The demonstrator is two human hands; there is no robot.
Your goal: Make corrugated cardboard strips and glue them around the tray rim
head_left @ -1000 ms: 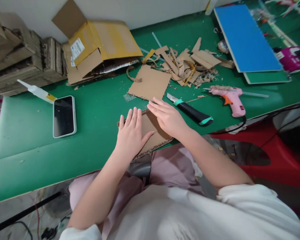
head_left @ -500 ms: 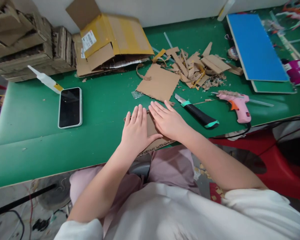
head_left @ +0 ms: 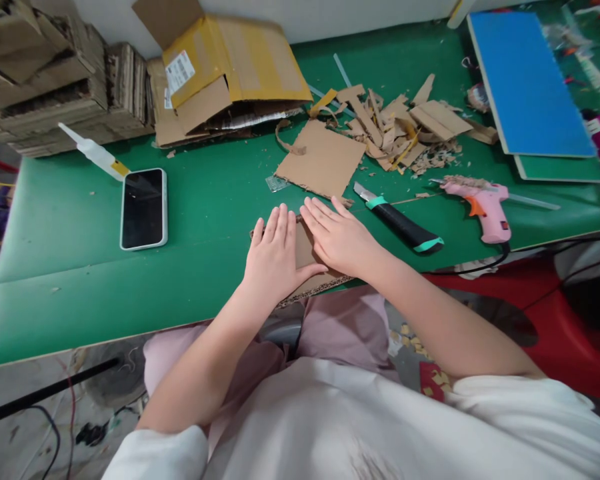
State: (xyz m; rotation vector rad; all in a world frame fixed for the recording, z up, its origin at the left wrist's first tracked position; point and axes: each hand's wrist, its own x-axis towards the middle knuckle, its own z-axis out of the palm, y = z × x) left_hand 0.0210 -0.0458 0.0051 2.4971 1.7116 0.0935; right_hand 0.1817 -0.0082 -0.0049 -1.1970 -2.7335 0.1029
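Note:
Under both palms lies a piece of layered cardboard [head_left: 305, 252] at the front edge of the green table [head_left: 200, 280]; its corrugated edge faces me, and much of its top is hidden. My left hand [head_left: 275, 257] rests flat on its left part, fingers stretched forward and thumb pointing right. My right hand [head_left: 340, 237] lies flat on the right part, fingers extended. Just beyond the hands is a loose square of cardboard [head_left: 325, 157]. Right of my right hand lies a black and teal utility knife [head_left: 403, 223] with its blade out.
A phone [head_left: 143, 209] and a white nozzle bottle [head_left: 95, 155] lie left. Behind are stacked cardboard [head_left: 80, 100], a yellow-taped box [head_left: 250, 60] and cardboard scraps [head_left: 395, 127]. A pink glue gun [head_left: 485, 207] and blue board [head_left: 533, 87] are right, above a red stool [head_left: 550, 320].
The view has shifted slightly, so the table things appear a little further right. Both hands stay flat on the cardboard in nearly the same pose.

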